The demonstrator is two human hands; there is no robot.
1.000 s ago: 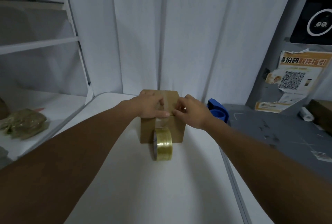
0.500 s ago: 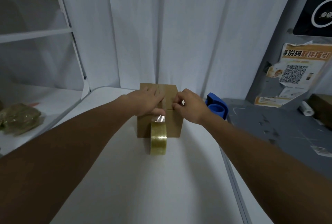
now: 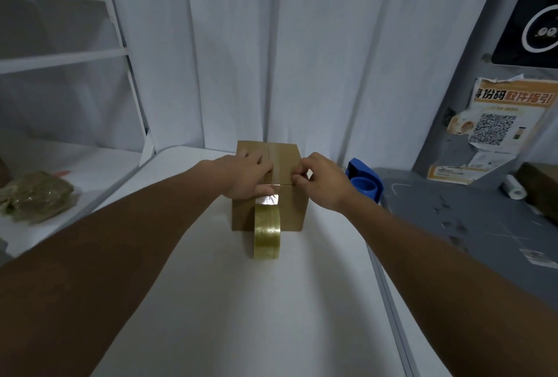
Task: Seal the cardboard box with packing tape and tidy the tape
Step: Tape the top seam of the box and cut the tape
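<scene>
A white table (image 3: 211, 316) filled the lower part of the view, with white curtains (image 3: 302, 44) hanging behind it and a grey counter (image 3: 468, 210) beside it on the right. Near the far end of the table stood a small brown cardboard box (image 3: 290, 207), its top flaps closed and meeting along a centre seam. The left hand (image 3: 246, 175) lay flat on the left side of the box top, fingers (image 3: 253, 156) slightly spread and pressing down, the thumb at the near edge touching a crinkled shiny end of tape. The right hand (image 3: 324, 178) sat at the right side of the top, fingers curled with thumb and forefinger pinched at the seam; what they pinched was too small to tell. A roll of yellowish clear packing tape (image 3: 267, 233) stood on edge against the box's near face. A blue tape dispenser (image 3: 365, 178) rested just right of the box
</scene>
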